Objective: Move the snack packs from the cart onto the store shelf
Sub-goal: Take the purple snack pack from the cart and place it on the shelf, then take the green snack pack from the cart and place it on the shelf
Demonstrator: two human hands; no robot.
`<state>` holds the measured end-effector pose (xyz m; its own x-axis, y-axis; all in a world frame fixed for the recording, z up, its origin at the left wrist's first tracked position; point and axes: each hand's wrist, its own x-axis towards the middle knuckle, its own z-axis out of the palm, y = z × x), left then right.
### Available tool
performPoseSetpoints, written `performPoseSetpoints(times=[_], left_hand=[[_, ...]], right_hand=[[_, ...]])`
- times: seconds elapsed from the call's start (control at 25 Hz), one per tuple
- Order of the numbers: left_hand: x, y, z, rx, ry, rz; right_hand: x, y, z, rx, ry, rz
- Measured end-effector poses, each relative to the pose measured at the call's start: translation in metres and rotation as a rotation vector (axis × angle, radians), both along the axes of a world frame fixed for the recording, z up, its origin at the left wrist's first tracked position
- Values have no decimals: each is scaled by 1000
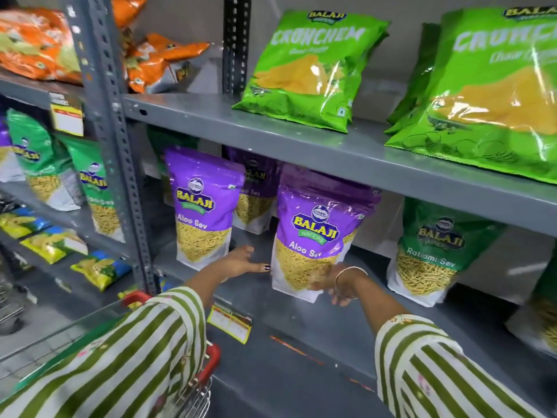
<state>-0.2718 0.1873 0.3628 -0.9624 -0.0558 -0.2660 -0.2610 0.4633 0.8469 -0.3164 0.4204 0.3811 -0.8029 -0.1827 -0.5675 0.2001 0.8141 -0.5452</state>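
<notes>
Both hands, left hand (pixel 244 262) and right hand (pixel 337 285), are spread flat against the light, crinkly Aloo Sev pouch (pixel 313 233), best steadied low at its sides.

Your hands: left hand (pixel 241 262) and right hand (pixel 337 285) flank the front purple Aloo Sev pouch (pixel 313 236).
Pouch: on the grey metal shelf (pixel 301 321).
Right of it: green Ratlami Sev pouch (pixel 434 251).

Grey slotted-steel racking (pixel 114 122) against a pale wall (pixel 187 16), dim aisle.
</notes>
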Motion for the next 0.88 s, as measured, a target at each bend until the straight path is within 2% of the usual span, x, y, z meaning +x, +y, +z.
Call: performPoseSetpoints(times=[0.08, 0.16, 0.28, 0.48, 0.64, 0.76, 0.88], left_hand=[[32, -33, -2, -45, 35, 13], [65, -70, -8, -35, 4, 43], [118, -130, -24, -77, -233, 165], [204, -225, -101, -43, -641, 315], [258, -266, -180, 26, -912, 356], [272, -278, -241, -31, -840, 431], [259, -274, -295, -43, -542, 622]], right_hand=[[21, -29, 19, 284, -252, 201], [39, -72, 30, 359, -256, 358], [55, -151, 12, 255, -97, 545], [86, -271, -71, 260, -92, 804], [105, -332, -156, 249, -42, 877], [101, -362, -224, 222, -68, 851], [88, -382, -286, 105, -92, 786]])
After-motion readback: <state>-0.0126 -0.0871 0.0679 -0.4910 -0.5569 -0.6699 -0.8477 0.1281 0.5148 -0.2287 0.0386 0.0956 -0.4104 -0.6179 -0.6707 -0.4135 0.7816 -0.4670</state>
